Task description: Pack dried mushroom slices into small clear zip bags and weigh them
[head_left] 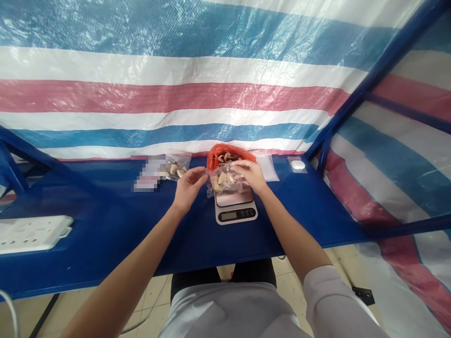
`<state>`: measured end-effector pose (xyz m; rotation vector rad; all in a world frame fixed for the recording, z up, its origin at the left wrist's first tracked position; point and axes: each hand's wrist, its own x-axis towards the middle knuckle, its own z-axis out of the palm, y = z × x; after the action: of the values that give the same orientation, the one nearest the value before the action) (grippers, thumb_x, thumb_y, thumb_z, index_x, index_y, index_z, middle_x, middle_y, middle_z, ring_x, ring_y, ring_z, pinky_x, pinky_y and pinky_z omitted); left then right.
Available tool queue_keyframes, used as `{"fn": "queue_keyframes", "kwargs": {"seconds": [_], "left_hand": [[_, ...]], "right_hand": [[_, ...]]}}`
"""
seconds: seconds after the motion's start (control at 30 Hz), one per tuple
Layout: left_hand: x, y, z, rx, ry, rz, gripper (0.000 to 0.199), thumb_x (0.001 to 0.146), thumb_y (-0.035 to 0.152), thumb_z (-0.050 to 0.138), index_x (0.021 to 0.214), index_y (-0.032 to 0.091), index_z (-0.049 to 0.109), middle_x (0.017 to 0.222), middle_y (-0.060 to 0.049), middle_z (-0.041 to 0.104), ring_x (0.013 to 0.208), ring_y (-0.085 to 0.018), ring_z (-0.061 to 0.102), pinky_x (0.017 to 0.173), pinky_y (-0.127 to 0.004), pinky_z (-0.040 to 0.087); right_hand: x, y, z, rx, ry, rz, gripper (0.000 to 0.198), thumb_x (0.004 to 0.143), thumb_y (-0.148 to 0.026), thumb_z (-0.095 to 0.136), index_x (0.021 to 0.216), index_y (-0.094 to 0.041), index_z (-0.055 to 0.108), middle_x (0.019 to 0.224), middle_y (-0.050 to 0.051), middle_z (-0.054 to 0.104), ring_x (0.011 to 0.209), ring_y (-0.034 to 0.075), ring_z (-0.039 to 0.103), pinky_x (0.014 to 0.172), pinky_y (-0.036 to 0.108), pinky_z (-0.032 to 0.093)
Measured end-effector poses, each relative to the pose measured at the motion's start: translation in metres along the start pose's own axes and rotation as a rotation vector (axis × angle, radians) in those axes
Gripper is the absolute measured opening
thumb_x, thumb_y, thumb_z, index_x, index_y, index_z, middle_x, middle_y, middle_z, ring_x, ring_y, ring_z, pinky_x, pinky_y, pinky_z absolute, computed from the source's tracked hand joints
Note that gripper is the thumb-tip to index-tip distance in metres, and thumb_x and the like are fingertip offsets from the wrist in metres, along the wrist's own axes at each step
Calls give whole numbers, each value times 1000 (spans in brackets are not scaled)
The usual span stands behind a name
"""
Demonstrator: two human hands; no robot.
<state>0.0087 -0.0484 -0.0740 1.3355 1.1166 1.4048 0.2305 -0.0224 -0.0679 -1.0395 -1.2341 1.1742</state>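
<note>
A clear plastic bag holding pale, brown-edged dried slices is stretched between my two hands. My left hand pinches its left edge, thumb and forefinger together. On the upper right edge, my right hand grips the same bag. Just below it stands a kitchen scale, whose steel plate is partly covered from view; I cannot read its display. Behind the bag, an open red plastic bag contains more dried slices. Left of my hands lies another clear bag with similar slices.
A white flat packet lies right of the red bag, and a small clear pouch with a white round item farther right. A white power strip sits on the blue table at left. Striped sheeting hangs behind.
</note>
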Motion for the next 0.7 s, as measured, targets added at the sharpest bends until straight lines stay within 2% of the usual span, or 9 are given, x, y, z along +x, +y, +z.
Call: {"fn": "queue_keyframes", "kwargs": {"seconds": [0.1,0.17,0.23,0.33,0.43,0.53,0.7], "left_hand": [[4,4,-4,366,32,272,33,81,43,73,102,18,72,109,-9,72,98,-23,68,89,-38,56],[6,9,-1,556,-33,436,27,87,39,67,104,19,72,108,-8,72,97,-21,67,90,-36,55],[8,13,7,630,-172,517,25,92,35,63,110,19,71,104,-7,72,94,-20,67,89,-35,55],[14,13,21,677,-272,568,24,92,31,64,111,19,72,104,-9,72,91,-20,67,88,-34,56],[22,7,28,708,-271,570,18,87,27,70,103,19,74,100,-7,73,94,-21,66,89,-34,55],[29,2,27,707,-267,567,15,86,26,72,98,19,75,102,-7,73,97,-22,66,91,-34,54],[37,1,17,709,-337,568,16,89,29,67,97,19,77,102,-9,74,95,-22,67,89,-35,55]], "right_hand": [[9,4,3,-78,28,-61,29,71,-42,79,89,-20,78,97,5,78,86,24,74,77,40,65],[13,5,7,-118,26,-101,25,72,-41,77,87,-20,79,96,6,78,92,25,73,83,40,63],[15,3,10,-130,27,-98,24,72,-40,78,85,-19,79,97,6,78,95,26,73,86,39,62],[16,0,15,-82,58,-14,27,69,-39,80,88,-20,79,94,5,78,89,26,74,80,39,63],[15,-1,17,-26,98,13,28,68,-38,80,90,-21,79,99,5,79,95,26,74,83,39,62],[13,3,15,61,134,55,33,68,-40,81,95,-22,79,107,5,78,103,27,73,85,38,62],[11,5,11,201,128,118,38,65,-42,84,97,-23,77,107,5,78,105,28,73,80,39,64]]}}
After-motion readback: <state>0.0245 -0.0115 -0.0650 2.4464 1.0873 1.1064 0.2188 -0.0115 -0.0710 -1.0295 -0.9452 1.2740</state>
